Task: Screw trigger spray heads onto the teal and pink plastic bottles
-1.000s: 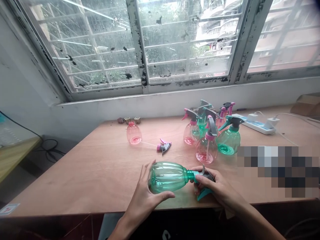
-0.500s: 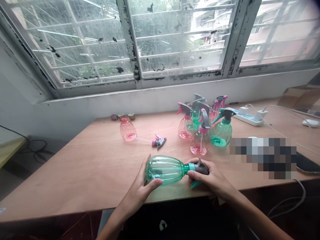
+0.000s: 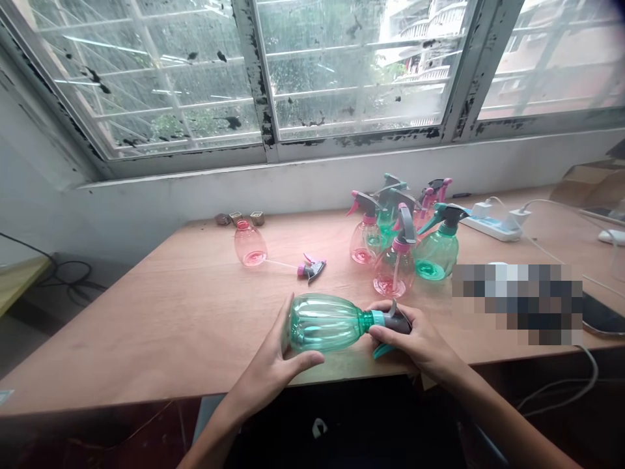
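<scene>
Left fingers cup bottle, thumb just eased off: likely regrip. Right fingers hold sprayer; seating beside them unclear.

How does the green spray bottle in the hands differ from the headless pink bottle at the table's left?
The green spray bottle is held sideways between left hand and right hand; the pink bottle stands upright on the table. The green spray bottle has a trigger spray head at its neck; the pink bottle has none on. Both are see-through and narrow toward the neck.
</scene>
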The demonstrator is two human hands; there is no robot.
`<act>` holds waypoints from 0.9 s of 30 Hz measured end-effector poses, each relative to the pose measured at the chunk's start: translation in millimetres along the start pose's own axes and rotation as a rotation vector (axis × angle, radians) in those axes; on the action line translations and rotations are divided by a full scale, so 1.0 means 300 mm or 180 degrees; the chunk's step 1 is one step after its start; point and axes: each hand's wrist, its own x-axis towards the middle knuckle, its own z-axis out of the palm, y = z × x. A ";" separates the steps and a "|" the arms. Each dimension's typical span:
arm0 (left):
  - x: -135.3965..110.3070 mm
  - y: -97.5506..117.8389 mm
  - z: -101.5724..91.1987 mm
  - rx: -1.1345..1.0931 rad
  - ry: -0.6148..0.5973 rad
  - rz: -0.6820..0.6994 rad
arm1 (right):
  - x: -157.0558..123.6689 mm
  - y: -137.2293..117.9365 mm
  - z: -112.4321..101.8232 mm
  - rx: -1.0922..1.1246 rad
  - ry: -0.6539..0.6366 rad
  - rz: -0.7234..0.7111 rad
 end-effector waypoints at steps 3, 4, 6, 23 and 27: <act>0.006 0.015 0.000 -0.0025 -0.0192 -0.0031 | 0.000 0.009 -0.006 -0.0032 0.0010 0.0021; 0.007 0.015 0.000 -0.0005 -0.0208 -0.0010 | 0.001 0.012 -0.008 0.0006 0.0021 0.0038; 0.005 0.009 0.002 0.0038 -0.0151 0.0071 | 0.000 0.013 -0.007 0.0098 0.0024 0.0067; -0.001 0.008 0.013 0.0518 0.0059 0.0209 | -0.139 0.022 -0.120 -0.2835 0.1325 -0.1206; 0.001 0.003 0.012 0.0575 0.0039 0.0234 | -0.152 0.063 -0.355 -0.3923 0.2498 -0.1866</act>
